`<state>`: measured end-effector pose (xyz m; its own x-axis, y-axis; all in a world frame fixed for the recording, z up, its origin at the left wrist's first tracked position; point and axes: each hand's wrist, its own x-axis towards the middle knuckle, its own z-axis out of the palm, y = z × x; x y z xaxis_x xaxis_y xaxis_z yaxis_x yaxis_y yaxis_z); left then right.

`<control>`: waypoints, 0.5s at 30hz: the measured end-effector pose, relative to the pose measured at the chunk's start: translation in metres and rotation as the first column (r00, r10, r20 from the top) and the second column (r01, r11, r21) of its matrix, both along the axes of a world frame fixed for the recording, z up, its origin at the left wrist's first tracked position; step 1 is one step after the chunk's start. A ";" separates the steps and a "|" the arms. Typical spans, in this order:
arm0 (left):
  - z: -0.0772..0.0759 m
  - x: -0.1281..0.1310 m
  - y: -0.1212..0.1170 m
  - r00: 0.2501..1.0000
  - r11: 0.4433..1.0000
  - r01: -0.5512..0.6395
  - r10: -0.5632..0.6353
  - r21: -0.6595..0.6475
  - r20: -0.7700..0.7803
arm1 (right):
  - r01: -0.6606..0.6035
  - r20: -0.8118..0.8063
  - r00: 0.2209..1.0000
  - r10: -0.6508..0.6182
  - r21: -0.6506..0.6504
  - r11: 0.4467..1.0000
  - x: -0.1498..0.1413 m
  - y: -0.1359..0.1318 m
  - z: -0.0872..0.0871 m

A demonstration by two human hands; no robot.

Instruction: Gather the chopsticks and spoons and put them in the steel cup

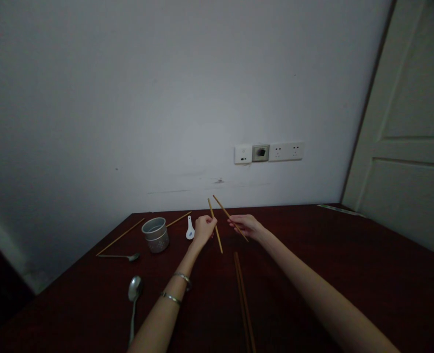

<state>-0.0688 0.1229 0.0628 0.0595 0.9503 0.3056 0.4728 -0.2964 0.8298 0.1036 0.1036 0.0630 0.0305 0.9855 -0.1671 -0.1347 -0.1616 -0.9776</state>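
Observation:
Near the back of the dark red table, my left hand [205, 227] is closed around a light wooden chopstick [218, 238] that slants away from me. To its right, my right hand [246, 225] pinches another chopstick [222, 208], tilted with its far end toward the left. The far ends of the two sticks lie close together. A white ceramic soup spoon [190, 230] rests just left of my left hand. In front of my hands lies a pair of darker brown chopsticks [243, 299], side by side.
A grey perforated utensil holder [156, 236] stands on the table [293, 284] at left. Around it are a chopstick [120, 237], another chopstick [180, 218] partly behind it, and a fork [119, 256]. A metal spoon [134, 294] lies nearer. Wall sockets [286, 151] are behind.

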 end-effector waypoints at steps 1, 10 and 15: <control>0.000 0.003 -0.003 1.000 1.000 0.016 -0.017 0.011 0.016 | -0.017 -0.096 0.995 0.016 -0.012 1.000 0.004 -0.008 0.000; 0.001 0.032 -0.033 0.946 0.965 0.246 -0.259 0.086 0.194 | -0.074 -0.346 0.937 0.055 -0.042 0.996 0.017 -0.060 -0.004; -0.007 0.046 -0.046 0.932 0.959 0.262 -0.281 0.110 0.230 | -0.025 -0.378 0.926 0.013 -0.026 0.999 0.019 -0.069 -0.010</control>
